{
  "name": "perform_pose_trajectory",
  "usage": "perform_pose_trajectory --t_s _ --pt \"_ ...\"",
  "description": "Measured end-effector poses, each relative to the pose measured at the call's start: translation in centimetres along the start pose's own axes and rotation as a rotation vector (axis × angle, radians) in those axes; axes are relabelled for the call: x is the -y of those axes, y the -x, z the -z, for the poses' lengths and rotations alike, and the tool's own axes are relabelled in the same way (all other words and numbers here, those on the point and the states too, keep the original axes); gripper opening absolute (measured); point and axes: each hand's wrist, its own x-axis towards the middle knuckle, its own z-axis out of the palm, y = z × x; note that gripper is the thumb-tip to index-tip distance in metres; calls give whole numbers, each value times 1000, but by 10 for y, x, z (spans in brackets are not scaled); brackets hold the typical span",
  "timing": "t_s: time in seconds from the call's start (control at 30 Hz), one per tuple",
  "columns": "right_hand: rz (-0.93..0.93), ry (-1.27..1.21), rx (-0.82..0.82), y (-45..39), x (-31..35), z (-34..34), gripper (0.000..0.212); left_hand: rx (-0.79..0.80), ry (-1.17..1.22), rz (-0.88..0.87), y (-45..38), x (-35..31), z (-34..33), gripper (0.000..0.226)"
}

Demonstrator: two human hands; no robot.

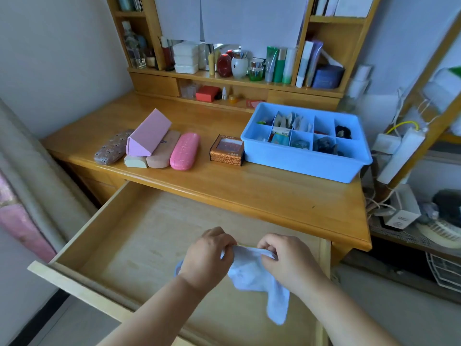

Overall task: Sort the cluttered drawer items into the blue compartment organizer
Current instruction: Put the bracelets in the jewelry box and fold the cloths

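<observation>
Pinching one white cloth (252,273) | two hands: left (207,253), right (287,258) | fingers grasping cloth

A wooden worktop (249,186) carries everything. At about two o'clock sits the blue compartment organizer (303,159), its cells partly filled. Just beside it, toward twelve, stands a small brown box (227,150). At ten o'clock lie four glasses cases side by side, the pink case (185,151) nearest the box, with a pink triangular case (148,133) resting across them.
</observation>
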Motion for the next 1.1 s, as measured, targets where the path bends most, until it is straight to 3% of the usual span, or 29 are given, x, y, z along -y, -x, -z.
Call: perform_pose_trajectory --t_s 0.27,0.37,0.53,0.63,0.73,0.77,0.87,0.9,1.03,1.1 --pt "-144 -221 -58 1 -21 16 24 51 366 179 4 6 12 23" --pt "-157 -342 -39 0 -27 24 18 164 412 192 3 10 22 28" --pt "-253 -520 0 2 -40 29 13 313 441 233 4 25 34 28" --pt "-294 -525 -1 3 -42 26 12 303 389 270 7 34 36 17" --pt "-223 -497 12 5 -32 24 17 289 250 264 9 34 33 12" --pt "-181 -489 29 5 -27 23 19 301 221 240 10 31 31 15" --pt "-64 -344 86 3 -11 20 18 358 287 121 9 11 21 66" --pt "-33 -278 93 3 -7 19 17 370 331 85 7 0 19 70" --pt "11 -227 67 1 0 21 18 325 462 18 -2 -35 11 23" --pt "-2 -294 50 1 -2 22 27 292 471 8 -3 -43 7 26"
